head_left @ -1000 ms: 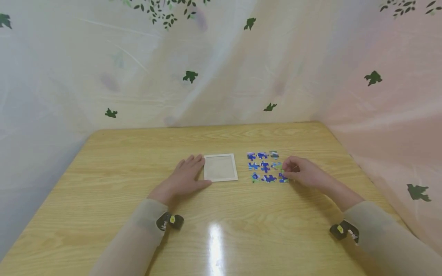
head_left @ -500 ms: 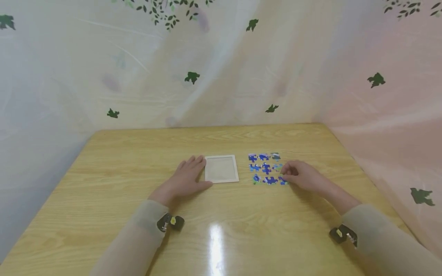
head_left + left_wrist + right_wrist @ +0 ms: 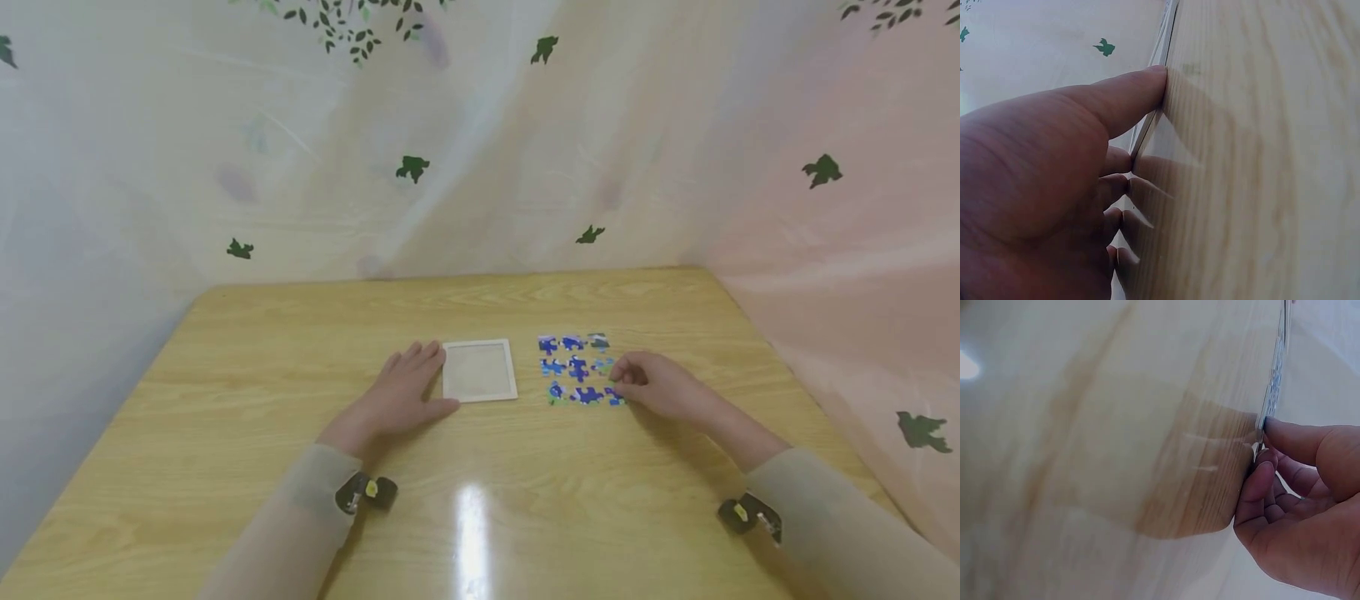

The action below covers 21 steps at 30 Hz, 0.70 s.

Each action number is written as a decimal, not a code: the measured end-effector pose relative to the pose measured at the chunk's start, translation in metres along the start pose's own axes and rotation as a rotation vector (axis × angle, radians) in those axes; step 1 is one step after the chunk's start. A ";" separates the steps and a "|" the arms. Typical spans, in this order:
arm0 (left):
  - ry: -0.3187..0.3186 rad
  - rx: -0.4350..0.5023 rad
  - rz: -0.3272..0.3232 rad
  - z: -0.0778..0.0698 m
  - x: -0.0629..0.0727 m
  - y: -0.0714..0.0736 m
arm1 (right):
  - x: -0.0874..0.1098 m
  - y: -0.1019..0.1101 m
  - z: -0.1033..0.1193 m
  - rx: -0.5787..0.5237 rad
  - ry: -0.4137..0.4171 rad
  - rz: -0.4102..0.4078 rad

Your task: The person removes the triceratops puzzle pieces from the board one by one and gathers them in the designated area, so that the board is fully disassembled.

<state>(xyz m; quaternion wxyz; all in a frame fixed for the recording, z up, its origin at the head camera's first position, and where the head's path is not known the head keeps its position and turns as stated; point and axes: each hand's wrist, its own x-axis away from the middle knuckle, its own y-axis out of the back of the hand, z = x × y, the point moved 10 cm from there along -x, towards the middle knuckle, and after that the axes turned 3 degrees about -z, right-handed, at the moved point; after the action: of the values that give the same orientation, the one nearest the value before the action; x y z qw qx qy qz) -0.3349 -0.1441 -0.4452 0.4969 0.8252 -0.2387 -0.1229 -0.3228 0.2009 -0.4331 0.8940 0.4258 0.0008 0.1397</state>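
Observation:
My left hand (image 3: 396,393) lies spread at the left side of a thin square frame (image 3: 513,367) with a pale rim. Its thumb and fingertips touch the frame's edge, and the left wrist view shows the thumb (image 3: 1132,94) straight along it. To the right of the frame, several blue, purple and green jigsaw pieces (image 3: 577,367) lie in three spaced rows. My right hand (image 3: 663,388) is at their right side, its curled fingers and thumb pinching the near right jigsaw piece (image 3: 615,397). In the right wrist view, the thumb (image 3: 1294,439) meets the row's edge; the fingers partly hide the held piece.
The wooden table (image 3: 570,500) carries a bright light reflection near its front. Behind and beside it hangs a pale curtain (image 3: 480,167) with green bird and leaf prints. A small dark camera (image 3: 367,492) is strapped at each sleeve cuff.
The right fingers have shifted slightly at the right column of jigsaw pieces. The left hand and the frame stay together; the head view has tilted a little.

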 end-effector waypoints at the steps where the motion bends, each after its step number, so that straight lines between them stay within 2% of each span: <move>1: -0.003 0.005 -0.002 -0.001 0.000 0.001 | 0.000 0.001 0.000 0.000 0.000 0.000; 7: -0.006 0.023 -0.009 0.001 0.000 0.001 | 0.002 0.002 0.002 -0.002 0.001 0.001; 13: -0.003 0.027 -0.013 0.008 -0.003 -0.006 | 0.005 0.001 0.005 -0.018 0.012 -0.003; 21: 0.001 0.024 -0.022 0.016 -0.007 -0.009 | 0.006 0.002 0.004 -0.016 -0.018 -0.015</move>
<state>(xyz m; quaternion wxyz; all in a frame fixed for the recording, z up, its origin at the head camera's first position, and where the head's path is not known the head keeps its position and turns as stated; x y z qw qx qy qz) -0.3454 -0.1492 -0.4612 0.4858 0.8337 -0.2307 -0.1253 -0.3175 0.2008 -0.4284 0.8983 0.4198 -0.0052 0.1293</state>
